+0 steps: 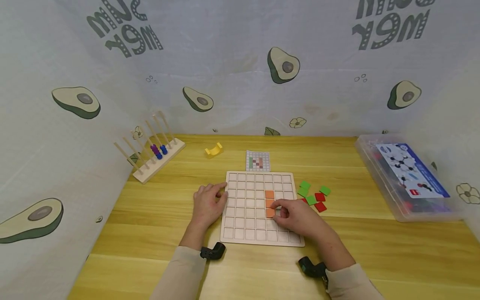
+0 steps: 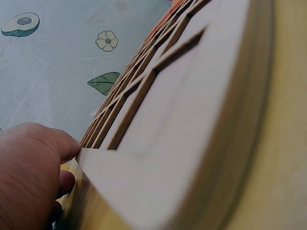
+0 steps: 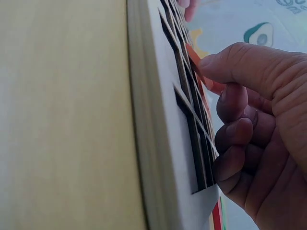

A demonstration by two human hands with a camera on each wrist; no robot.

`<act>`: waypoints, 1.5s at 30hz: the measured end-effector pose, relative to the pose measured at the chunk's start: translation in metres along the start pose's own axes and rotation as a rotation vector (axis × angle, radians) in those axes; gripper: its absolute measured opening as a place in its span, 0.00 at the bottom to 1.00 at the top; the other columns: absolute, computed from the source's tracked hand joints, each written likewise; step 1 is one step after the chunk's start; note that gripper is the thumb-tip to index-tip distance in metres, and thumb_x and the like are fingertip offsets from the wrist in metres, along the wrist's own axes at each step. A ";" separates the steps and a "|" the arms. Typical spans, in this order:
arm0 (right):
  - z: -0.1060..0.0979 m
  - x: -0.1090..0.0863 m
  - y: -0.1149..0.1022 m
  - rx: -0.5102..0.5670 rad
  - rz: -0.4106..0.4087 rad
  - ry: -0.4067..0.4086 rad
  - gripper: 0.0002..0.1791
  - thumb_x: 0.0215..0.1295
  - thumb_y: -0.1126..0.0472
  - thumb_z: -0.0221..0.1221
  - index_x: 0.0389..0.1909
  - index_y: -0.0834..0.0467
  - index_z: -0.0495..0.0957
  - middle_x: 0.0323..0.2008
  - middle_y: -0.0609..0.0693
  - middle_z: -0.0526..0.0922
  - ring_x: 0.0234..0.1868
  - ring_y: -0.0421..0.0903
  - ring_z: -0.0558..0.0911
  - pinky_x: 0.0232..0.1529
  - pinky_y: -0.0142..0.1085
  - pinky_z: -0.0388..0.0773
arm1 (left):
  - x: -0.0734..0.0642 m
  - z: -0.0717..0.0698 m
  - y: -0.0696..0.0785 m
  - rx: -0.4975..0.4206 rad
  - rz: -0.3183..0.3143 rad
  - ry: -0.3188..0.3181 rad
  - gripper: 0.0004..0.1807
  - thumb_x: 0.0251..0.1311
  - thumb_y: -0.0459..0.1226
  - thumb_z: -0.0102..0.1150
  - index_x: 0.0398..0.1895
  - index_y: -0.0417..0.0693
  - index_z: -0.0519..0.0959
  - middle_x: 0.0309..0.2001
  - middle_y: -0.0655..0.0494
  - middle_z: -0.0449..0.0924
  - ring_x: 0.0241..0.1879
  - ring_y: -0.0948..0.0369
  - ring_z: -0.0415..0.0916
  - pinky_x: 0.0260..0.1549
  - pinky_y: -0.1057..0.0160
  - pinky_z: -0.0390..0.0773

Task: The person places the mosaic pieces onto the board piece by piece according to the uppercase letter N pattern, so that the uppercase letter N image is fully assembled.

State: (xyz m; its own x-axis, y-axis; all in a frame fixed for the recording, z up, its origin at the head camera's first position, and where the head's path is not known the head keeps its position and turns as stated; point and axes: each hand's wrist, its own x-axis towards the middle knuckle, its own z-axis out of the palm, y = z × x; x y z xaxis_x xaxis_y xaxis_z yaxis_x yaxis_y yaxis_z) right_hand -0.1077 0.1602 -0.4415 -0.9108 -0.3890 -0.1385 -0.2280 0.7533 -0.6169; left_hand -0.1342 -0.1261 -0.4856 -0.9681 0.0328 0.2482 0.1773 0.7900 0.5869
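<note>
A pale wooden grid board [image 1: 240, 223] lies flat on the table. On the board, two orange square tiles [image 1: 269, 194] sit in cells of one column. My right hand [image 1: 300, 214] pinches another orange tile [image 1: 270, 213] between thumb and index finger, just below those two. In the right wrist view this held tile [image 3: 194, 61] looks tilted against the grid, and the other fingers curl inward. At the board's left edge rests my left hand [image 1: 207, 204], fingers relaxed; its thumb [image 2: 67, 143] touches the board's rim. Beyond the board lies a printed grid card [image 1: 258, 161] with coloured squares.
Loose green tiles [image 1: 325, 191] and red tiles [image 1: 320, 206] lie right of the board. A peg stand [image 1: 161, 161] with purple and blue beads is at the far left, near a yellow curved piece [image 1: 213, 150]. A lidded plastic case [image 1: 408, 179] stands at the right.
</note>
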 end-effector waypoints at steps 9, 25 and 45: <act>0.000 0.000 0.001 0.005 0.004 0.000 0.13 0.64 0.60 0.66 0.49 0.52 0.83 0.22 0.41 0.72 0.22 0.37 0.69 0.27 0.30 0.67 | 0.000 0.001 0.001 0.000 0.007 0.010 0.18 0.67 0.44 0.61 0.58 0.54 0.85 0.31 0.58 0.79 0.37 0.56 0.69 0.44 0.54 0.63; -0.030 -0.019 0.024 0.021 0.140 0.060 0.18 0.64 0.57 0.67 0.53 0.58 0.81 0.25 0.46 0.73 0.26 0.43 0.70 0.28 0.32 0.66 | 0.000 0.000 0.001 -0.007 -0.013 -0.010 0.18 0.68 0.44 0.60 0.59 0.54 0.84 0.32 0.57 0.80 0.38 0.56 0.69 0.45 0.54 0.62; -0.056 -0.049 0.072 -0.026 0.315 0.109 0.25 0.64 0.52 0.68 0.57 0.60 0.76 0.31 0.50 0.76 0.27 0.46 0.72 0.27 0.35 0.68 | 0.000 0.000 0.002 -0.003 -0.004 -0.008 0.18 0.67 0.44 0.60 0.58 0.53 0.84 0.32 0.57 0.79 0.38 0.55 0.69 0.44 0.54 0.62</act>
State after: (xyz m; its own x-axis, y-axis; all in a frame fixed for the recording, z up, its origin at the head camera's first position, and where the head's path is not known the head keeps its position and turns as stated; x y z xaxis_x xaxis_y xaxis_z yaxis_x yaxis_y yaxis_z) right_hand -0.0985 0.2634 -0.4363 -0.9691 -0.0773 -0.2344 0.0627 0.8416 -0.5365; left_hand -0.1336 -0.1246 -0.4848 -0.9701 0.0346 0.2401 0.1741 0.7883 0.5901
